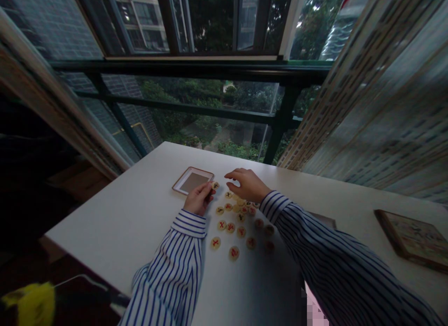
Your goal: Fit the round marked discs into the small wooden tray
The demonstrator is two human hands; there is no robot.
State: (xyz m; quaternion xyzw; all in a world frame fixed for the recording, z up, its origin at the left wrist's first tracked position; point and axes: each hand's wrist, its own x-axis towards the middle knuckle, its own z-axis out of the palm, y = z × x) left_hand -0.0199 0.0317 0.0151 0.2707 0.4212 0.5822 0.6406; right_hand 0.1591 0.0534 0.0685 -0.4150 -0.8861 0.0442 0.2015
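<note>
My left hand (pixel 199 200) pinches a round Chinese chess piece (pixel 215 186) with a dark character on it, held near the corner of a shallow framed tray (pixel 193 181). To the right, my right hand (pixel 249 185) hovers above the pile with thumb and fingers apart, and I see nothing between them. Below and in front of it lie several pale round chess pieces (pixel 241 231), some marked in red and some in black. A few are heaped together under the right hand, which partly hides them.
All this rests on a white table (pixel 115 218). A wooden box or book-like case (pixel 415 237) lies at the right, and a flat grey item (pixel 322 220) is partly behind my right sleeve. A window with a green railing (pixel 196 109) and curtains (pixel 325 102) bound the far side.
</note>
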